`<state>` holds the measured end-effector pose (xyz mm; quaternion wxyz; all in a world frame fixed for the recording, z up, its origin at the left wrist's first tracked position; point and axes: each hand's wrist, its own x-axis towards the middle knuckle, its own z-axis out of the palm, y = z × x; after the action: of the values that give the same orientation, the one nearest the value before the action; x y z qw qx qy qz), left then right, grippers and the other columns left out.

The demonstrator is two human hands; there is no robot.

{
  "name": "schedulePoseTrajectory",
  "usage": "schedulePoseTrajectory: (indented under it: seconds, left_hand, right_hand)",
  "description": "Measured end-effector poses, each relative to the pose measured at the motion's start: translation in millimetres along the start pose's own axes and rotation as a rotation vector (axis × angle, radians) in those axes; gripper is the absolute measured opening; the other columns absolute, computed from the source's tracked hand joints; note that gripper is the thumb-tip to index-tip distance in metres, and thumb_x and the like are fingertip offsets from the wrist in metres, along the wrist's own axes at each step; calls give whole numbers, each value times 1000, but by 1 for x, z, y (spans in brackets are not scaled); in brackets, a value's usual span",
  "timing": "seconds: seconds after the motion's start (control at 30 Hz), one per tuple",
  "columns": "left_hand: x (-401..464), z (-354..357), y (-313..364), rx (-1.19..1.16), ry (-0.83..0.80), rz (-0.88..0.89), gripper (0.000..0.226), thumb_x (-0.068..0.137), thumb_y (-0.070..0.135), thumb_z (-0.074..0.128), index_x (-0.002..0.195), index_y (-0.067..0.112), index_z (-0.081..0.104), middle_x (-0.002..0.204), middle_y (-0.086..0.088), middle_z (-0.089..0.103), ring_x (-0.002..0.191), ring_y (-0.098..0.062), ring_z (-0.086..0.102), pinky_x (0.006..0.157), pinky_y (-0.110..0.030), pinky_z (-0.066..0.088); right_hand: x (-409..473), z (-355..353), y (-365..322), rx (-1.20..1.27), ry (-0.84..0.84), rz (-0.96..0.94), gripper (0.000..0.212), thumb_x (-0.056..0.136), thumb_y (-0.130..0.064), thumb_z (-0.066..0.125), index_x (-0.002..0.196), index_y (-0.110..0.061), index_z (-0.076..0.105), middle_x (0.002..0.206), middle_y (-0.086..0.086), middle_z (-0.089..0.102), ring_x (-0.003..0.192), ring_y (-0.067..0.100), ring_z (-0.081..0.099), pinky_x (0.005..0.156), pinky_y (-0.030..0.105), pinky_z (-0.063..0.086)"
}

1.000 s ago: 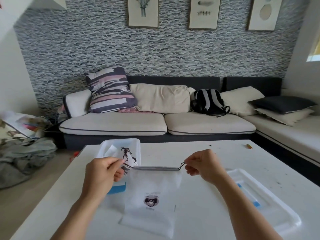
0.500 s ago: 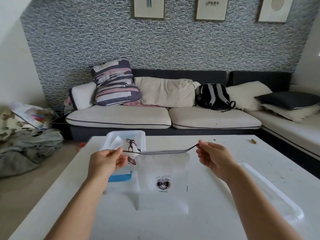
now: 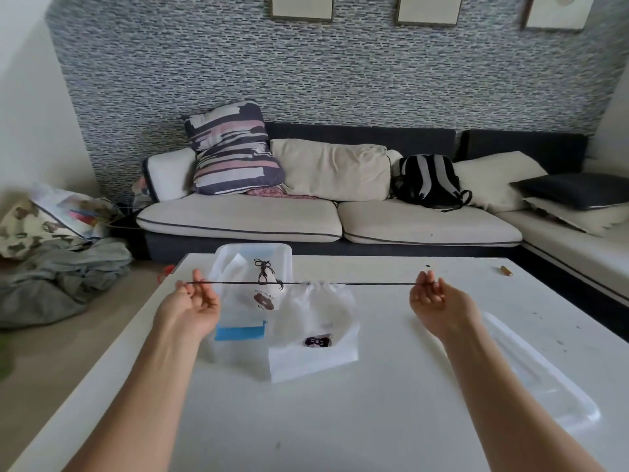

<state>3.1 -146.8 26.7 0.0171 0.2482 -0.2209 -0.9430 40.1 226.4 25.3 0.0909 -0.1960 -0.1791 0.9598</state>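
"A LIVING ROOM, DAYTIME. What are the fingers doing?"

"The fingertips (image 3: 196,278) of the left hand (image 3: 190,303) pinch one end of a thin black cord (image 3: 374,284), and the right hand (image 3: 437,299) pinches the other end. Both palms are turned up, with the spare fingers loosely curled. The cord runs taut and level between them."

"And the bag?"

"The frosted white pouch (image 3: 316,315) hangs by its gathered mouth at the cord's midpoint. The left hand is at its 9 o'clock and the right at its 3 o'clock, both well clear of the fabric. Its lower end rests on the white table (image 3: 340,420)."

"Around it?"

"At the pouch's 11 o'clock is a clear tub (image 3: 221,264) holding a second pouch (image 3: 265,296) tied with a bow. A blue card (image 3: 240,333) lies at 9 o'clock and a clear lid (image 3: 544,379) at 4 o'clock. Beyond, at 12 o'clock, a backpack (image 3: 429,180) sits on the sofa (image 3: 238,216)."
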Motion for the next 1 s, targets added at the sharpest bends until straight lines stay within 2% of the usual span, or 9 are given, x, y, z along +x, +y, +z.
schedulePoseTrajectory:
  seconds: [0.07,0.17,0.33,0.4,0.5,0.6,0.73,0.87,1.0]
  left_hand:
    - [5,-6,11,11,59,27,35,104,8,32,76,25,45,69,9,67,68,-4,53,55,-17,41]
    - [6,-7,15,17,83,74,39,102,4,29,70,24,41,78,8,62,67,-3,50,55,-16,41]
    - [12,-13,16,-16,110,75,40,100,2,26,68,23,40,75,9,60,64,-3,48,54,-16,39]
    - [11,-14,15,-47,95,88,40,100,3,29,68,24,41,73,11,61,63,-2,50,54,-15,40]
    - [-2,-7,6,-6,4,162,38,103,10,37,73,27,53,60,15,63,66,0,54,63,-15,46]
    - [-22,6,-20,149,-160,235,54,106,16,43,58,26,65,59,10,54,63,-7,49,67,-20,47]
    - [-45,23,-54,315,-321,208,27,102,26,53,80,14,61,59,6,55,57,-8,55,71,-23,50]
    - [-57,28,-69,491,-462,224,8,88,18,68,90,9,67,73,-1,62,60,-10,58,68,-25,50]
    - [-64,31,-79,527,-508,243,11,95,11,61,98,12,71,84,-1,71,60,-6,58,54,-16,46]
  right_hand:
    - [7,-9,-9,4,67,-13,39,108,-12,28,77,-9,52,58,-3,56,70,9,59,64,20,42]
    - [11,-14,-11,7,107,-11,38,107,-10,29,75,-10,50,60,-5,53,67,9,58,61,22,42]
    - [16,-18,-12,39,112,7,40,105,-7,28,70,-12,46,43,-4,47,65,9,56,58,21,40]
    - [13,-17,-12,57,84,2,37,105,-7,33,71,-11,48,44,-3,51,66,9,57,57,21,42]
    - [3,-11,-13,-47,-30,-71,32,102,-10,44,71,-11,47,59,-3,54,67,9,61,59,20,47]
    - [-6,-5,-9,-219,-181,-89,34,101,-22,53,69,-14,45,67,-4,53,67,7,62,64,19,50]
    - [-20,9,9,-354,-348,-33,29,87,-37,62,72,-14,53,69,0,60,73,12,66,70,22,59]
    - [-34,17,26,-406,-409,19,12,84,-22,66,83,-10,66,83,8,62,79,17,72,70,27,61]
    - [-44,23,36,-516,-522,14,7,85,-5,61,84,-9,67,92,8,71,73,15,70,70,25,60]
